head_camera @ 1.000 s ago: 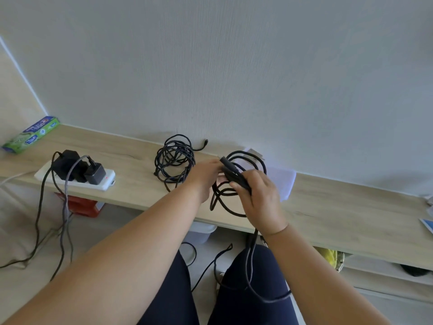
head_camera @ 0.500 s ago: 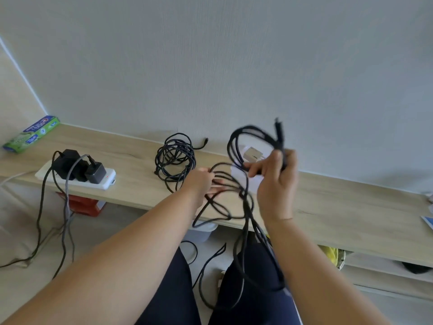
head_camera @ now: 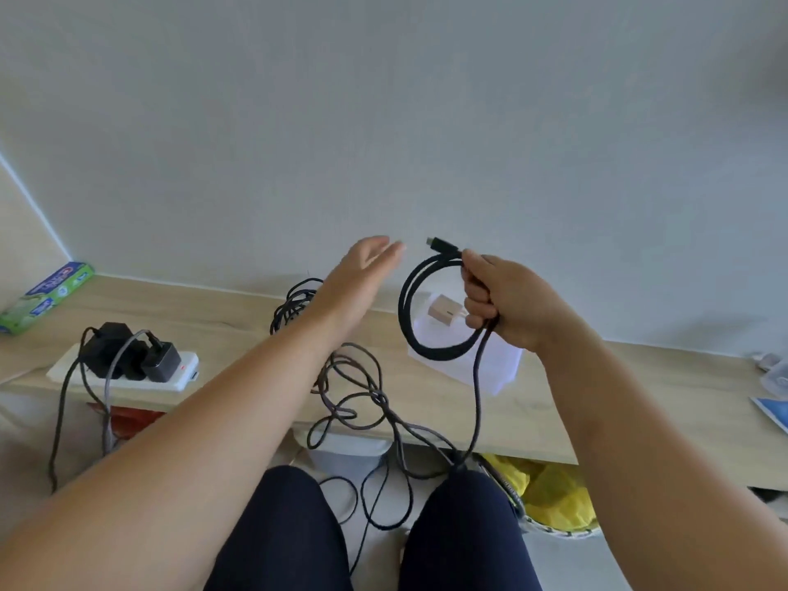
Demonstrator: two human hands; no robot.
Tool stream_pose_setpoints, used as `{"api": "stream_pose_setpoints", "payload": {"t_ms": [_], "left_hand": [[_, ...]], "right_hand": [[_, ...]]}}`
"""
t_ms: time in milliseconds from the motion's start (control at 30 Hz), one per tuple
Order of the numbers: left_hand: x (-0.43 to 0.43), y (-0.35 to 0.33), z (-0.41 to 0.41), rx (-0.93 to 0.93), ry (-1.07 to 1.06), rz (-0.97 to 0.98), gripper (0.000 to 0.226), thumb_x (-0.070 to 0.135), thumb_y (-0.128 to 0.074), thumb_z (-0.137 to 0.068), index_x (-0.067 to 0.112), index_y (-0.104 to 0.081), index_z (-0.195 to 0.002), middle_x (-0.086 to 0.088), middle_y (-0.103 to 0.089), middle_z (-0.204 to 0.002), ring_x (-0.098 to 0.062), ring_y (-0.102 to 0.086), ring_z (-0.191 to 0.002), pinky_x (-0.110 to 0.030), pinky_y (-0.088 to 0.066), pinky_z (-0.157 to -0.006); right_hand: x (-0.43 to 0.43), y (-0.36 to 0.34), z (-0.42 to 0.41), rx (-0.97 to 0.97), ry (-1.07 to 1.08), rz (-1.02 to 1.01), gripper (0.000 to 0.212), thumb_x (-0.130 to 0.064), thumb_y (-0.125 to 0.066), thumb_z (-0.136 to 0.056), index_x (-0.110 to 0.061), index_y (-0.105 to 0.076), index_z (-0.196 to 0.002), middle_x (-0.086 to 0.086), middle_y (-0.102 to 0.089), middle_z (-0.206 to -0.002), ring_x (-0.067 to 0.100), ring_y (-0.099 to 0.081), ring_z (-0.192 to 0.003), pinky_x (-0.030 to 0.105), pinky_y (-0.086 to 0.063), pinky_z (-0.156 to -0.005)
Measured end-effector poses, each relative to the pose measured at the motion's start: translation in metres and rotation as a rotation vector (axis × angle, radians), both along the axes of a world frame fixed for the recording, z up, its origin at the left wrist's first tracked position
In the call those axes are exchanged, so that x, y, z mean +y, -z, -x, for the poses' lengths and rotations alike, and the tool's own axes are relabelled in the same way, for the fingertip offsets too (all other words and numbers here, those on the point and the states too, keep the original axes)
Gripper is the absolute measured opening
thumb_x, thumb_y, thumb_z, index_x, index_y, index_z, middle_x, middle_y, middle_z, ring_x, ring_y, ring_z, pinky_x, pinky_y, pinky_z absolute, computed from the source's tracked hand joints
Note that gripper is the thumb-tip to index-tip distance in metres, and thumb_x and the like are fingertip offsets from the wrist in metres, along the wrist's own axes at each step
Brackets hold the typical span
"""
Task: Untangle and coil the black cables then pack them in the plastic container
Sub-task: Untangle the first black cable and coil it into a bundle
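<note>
1. Since half a second ago the left hand (head_camera: 366, 266) has let go of the loops it held by the table edge and has risen; it now hangs in front of the wall with fingers straight, touching nothing
2. Over the same time the tangle (head_camera: 354, 390) has dropped and now sprawls across the front edge of the table (head_camera: 597, 398), with strands hanging toward the floor
3. The right hand (head_camera: 507, 300) has its fingers curled tight round the cable (head_camera: 405, 309), and a double loop hangs to the left of the fist
4. The plug (head_camera: 431, 242) sticks out leftward above the thumb
5. From the fist the free length of the cable falls to the right knee (head_camera: 469, 505) and joins the tangle
6. A second coil (head_camera: 294, 305) lies on the table near the wall, partly hidden by the left forearm
7. Behind the held loop a white sheet (head_camera: 490, 364) lies on the table with a beige charger (head_camera: 445, 311) on it
8. A power strip (head_camera: 179, 379) with black adapters sits at the left, and a green packet (head_camera: 47, 296) lies further left by the wall
9. Under the table are a white tub (head_camera: 345, 454) and a yellow bag (head_camera: 550, 492)
</note>
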State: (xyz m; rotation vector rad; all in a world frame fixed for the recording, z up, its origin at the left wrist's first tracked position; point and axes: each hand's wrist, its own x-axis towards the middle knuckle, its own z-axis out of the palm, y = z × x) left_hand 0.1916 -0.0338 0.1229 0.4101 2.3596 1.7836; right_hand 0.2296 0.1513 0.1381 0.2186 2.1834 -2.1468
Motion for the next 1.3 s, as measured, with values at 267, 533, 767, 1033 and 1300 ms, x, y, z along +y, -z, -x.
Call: {"api": "stream_pose_setpoints", "payload": {"t_ms": [267, 533, 767, 1033, 1300], "left_hand": [[0.014, -0.065, -0.005, -0.103, 0.606, 0.328, 0.048, 0.057, -0.059, -0.071, 0.020, -0.060, -0.103, -0.003, -0.072, -0.087, -0.016, -0.069, -0.072, -0.022, -0.052, -0.069], [0.010, -0.075, 0.004, -0.318, 0.618, 0.083, 0.034, 0.041, -0.058, -0.073, 0.009, -0.046, -0.075, 0.007, -0.026, -0.045, -0.006, -0.026, -0.037, -0.019, -0.036, -0.043], [-0.002, -0.073, 0.011, -0.317, 0.423, -0.398, 0.041, 0.043, -0.035, -0.096, 0.019, -0.031, -0.063, 0.012, -0.027, -0.039, 0.001, -0.022, -0.031, -0.012, -0.016, -0.030], [-0.002, -0.062, 0.021, -0.330, 0.045, -0.907, 0.044, 0.048, -0.037, -0.098, 0.018, -0.038, -0.066, 0.009, -0.030, -0.041, -0.002, -0.026, -0.031, -0.015, -0.020, -0.031], [0.014, -0.025, 0.017, 0.153, -0.176, -0.465, 0.036, 0.036, -0.032, -0.102, 0.017, -0.038, -0.073, 0.007, -0.045, -0.048, -0.009, -0.040, -0.041, -0.025, -0.035, -0.044]], "right_hand": [[-0.011, -0.062, -0.012, 0.049, -0.439, -0.804, 0.030, -0.029, -0.052, -0.094, -0.008, -0.053, -0.073, -0.005, -0.039, -0.046, 0.014, -0.038, -0.044, 0.019, -0.040, -0.049], [0.000, -0.047, 0.007, 0.206, -0.268, -0.269, 0.028, -0.031, -0.067, -0.085, -0.013, -0.050, -0.098, 0.009, -0.059, -0.083, 0.022, -0.059, -0.066, 0.036, -0.056, -0.072], [0.018, 0.054, 0.000, -0.007, -0.151, -0.128, 0.056, -0.052, -0.056, -0.076, -0.024, -0.053, -0.124, -0.002, -0.058, -0.128, 0.014, -0.054, -0.119, 0.040, -0.037, -0.106], [0.001, 0.108, -0.006, -0.126, 0.080, -0.275, 0.019, -0.023, -0.047, -0.098, -0.012, -0.062, -0.096, -0.002, -0.067, -0.081, 0.009, -0.060, -0.076, 0.024, -0.049, -0.081], [-0.025, 0.049, -0.012, 0.149, -0.361, -1.111, 0.027, -0.035, -0.043, -0.099, -0.015, -0.061, -0.101, -0.003, -0.053, -0.074, 0.013, -0.050, -0.067, 0.020, -0.038, -0.058]]}}
